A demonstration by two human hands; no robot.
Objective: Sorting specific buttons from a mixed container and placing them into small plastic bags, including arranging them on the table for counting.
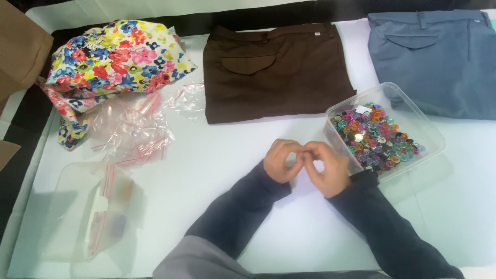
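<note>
Both hands (306, 164) pinched together (contents unclear) over white table (232, 155).

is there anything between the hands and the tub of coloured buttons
Nothing visible. The right hand sits right beside the near-left wall of the clear tub of coloured buttons, with only bare white table around it. The left hand touches the right hand fingertip to fingertip, on the side away from the tub.

A clear plastic tub (408, 111), lidless and sitting slightly askew on the white table, is heaped with small shiny buttons (377, 137) in pink, teal, orange and purple (one white tag on top), just beside the right wrist.
</note>
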